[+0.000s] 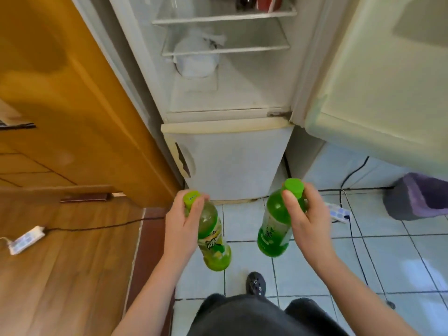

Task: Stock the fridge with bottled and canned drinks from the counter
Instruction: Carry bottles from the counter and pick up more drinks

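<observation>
Bottles filled both our hands in front of the open fridge (254,88). Our left hand (180,229) gripped the pale green bottle (214,248) around its neck, fingers curled just under the lime cap, the body slanting down. Our right hand (305,221) held the bright green bottle (272,231) the same way, thumb pressed across its shoulder. Both bottles hung above the tiled floor (388,258), near each other but apart, short of the fridge. The fridge door (378,93) stood swung out to the right. Low in the compartment sat a white plastic bag (196,60).
</observation>
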Tool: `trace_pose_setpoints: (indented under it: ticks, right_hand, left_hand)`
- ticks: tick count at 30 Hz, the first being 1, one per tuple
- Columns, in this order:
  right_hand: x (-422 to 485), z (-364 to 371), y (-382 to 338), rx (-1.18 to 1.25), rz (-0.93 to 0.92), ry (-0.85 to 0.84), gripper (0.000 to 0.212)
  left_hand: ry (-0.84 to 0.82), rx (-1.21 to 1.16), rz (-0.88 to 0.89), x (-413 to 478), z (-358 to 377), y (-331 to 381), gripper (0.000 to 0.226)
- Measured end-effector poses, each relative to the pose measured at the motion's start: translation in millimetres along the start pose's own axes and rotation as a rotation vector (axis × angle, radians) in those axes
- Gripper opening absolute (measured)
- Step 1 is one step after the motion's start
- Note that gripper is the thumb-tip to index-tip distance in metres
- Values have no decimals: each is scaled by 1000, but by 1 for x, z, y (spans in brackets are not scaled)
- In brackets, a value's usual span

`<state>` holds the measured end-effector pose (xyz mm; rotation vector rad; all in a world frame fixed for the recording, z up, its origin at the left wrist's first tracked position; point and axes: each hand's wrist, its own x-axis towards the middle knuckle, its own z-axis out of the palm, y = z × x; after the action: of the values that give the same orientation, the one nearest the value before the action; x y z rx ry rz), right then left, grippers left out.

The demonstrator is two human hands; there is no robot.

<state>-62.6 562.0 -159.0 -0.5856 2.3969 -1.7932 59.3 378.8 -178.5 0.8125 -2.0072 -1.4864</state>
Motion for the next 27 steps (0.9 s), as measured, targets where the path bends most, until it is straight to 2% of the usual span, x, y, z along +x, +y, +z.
trace_pose_setpoints:
  ticks: [9,16,20,22,27]
  right_hand:
    - [168,50,-31,98,-121,-19,13]
    - [288,97,-83,131,-304,52,13]
    - [351,119,-125,192,-405,100,14]
    - [380,130,-148,199,-478,118,10]
    - [442,155,-194,193,-605,112,6]
  left_hand:
    - [77,-88,153,152,13,48,20]
    - [-26,-109,338,300,5,101,33]
    - [-91,-205,454,378,-3,144,15]
    - [-101,-253,568,411,-7,166,13]
    - [32,-243,664,479,-10,212,11]
